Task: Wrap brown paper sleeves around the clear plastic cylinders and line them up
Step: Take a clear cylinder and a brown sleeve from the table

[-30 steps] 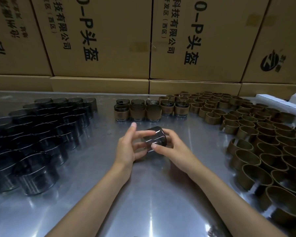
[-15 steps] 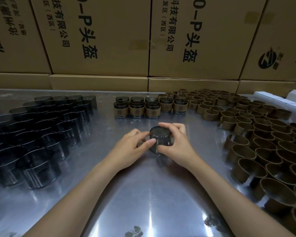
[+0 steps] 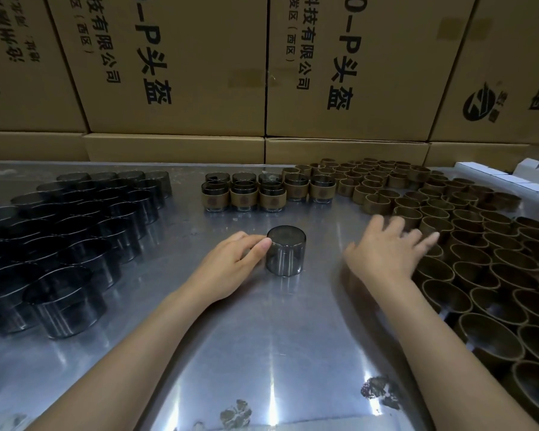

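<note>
At the centre of the steel table (image 3: 262,337), a bare smoky plastic cylinder (image 3: 286,255) is standing upright with its closed end up. The left hand (image 3: 231,269) is sitting at its nine o'clock, and the tip of one finger (image 3: 263,244) is touching the upper wall; the other fingers are lying loosely curled beside it, not wrapping it. The right hand (image 3: 386,247) is lying at the cylinder's three o'clock, well apart from it, with fingers spread and straight, holding nothing, and reaching over the near edge of the field of brown paper sleeves (image 3: 479,259). Motion blur is smearing those fingertips, so contact with a sleeve cannot be told.

Toward twelve o'clock, a short row of sleeved cylinders (image 3: 268,191) is standing in line. At nine to ten o'clock, a cluster of bare cylinders (image 3: 75,237) is crowding together, its left part cut off by the frame. Sleeves at four o'clock are running out of view too. Printed cardboard boxes (image 3: 184,73) are filling the background, their markings only partly visible.
</note>
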Demonstrator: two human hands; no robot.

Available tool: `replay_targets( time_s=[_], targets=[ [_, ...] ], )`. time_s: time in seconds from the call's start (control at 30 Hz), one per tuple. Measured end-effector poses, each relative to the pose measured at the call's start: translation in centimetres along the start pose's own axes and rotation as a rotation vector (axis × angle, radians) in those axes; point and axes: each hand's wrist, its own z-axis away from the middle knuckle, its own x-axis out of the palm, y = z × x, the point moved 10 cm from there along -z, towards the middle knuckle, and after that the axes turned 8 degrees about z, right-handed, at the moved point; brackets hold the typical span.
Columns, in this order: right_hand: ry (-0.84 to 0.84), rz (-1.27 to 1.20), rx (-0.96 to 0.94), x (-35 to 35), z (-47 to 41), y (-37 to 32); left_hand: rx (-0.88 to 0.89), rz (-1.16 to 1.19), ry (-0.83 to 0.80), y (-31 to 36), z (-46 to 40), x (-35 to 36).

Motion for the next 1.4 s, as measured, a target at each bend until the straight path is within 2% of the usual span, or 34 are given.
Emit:
replay_targets(
  time_s=[0.07, 0.17, 0.33, 0.47, 0.6, 0.67, 0.77, 0.9, 0.97, 1.1, 1.23, 1.4],
  targets=[
    [-0.137, 0.054, 0.037, 1.4, -0.2, 0.7, 0.000, 0.008, 0.005, -0.1, 0.0, -0.1],
    [-0.191, 0.054, 0.030, 1.9, -0.3, 0.7, -0.004, 0.010, 0.007, -0.3, 0.0, -0.1],
    [-0.032, -0.061, -0.185, 0.2, 0.6, -2.4, -0.008, 0.019, 0.009, -0.3, 0.0, 0.0],
    [0.017, -0.399, -0.340, -1.6, 2.1, -4.8, 0.001, 0.010, 0.004, -0.1, 0.0, 0.0],
    [0.292, -0.728, -0.515, -6.6, 4.2, -5.6, 0.008, -0.034, 0.070, 0.4, 0.2, -0.6],
    [0.355, -0.858, -0.601, -8.5, 5.2, -5.7, 0.047, -0.108, 0.161, 1.4, 0.3, -1.5],
    [0.264, -1.021, -0.679, -9.1, 5.9, -6.3, 0.251, -0.121, 0.275, 4.8, 1.0, -2.6],
    [0.000, -1.236, -0.766, -8.3, 6.4, -7.9, 0.613, -0.268, 0.299, 9.9, 3.0, -1.7],
    [-0.081, -1.339, -0.774, -8.0, 6.6, -8.2, 0.686, -0.288, 0.307, 11.0, 3.6, -1.1],
    [-0.167, -1.444, -0.764, -7.4, 6.6, -8.5, 0.610, -0.211, 0.291, 10.9, 3.4, -1.2],
    [-0.161, -1.489, -0.744, -6.8, 6.9, -9.0, 0.449, 0.109, 0.330, 9.4, 2.6, -2.0],
    [-0.003, -1.259, -0.721, -6.1, 7.0, -9.0, 0.225, 0.421, 0.423, 6.7, 1.9, -2.1]
  ],
)
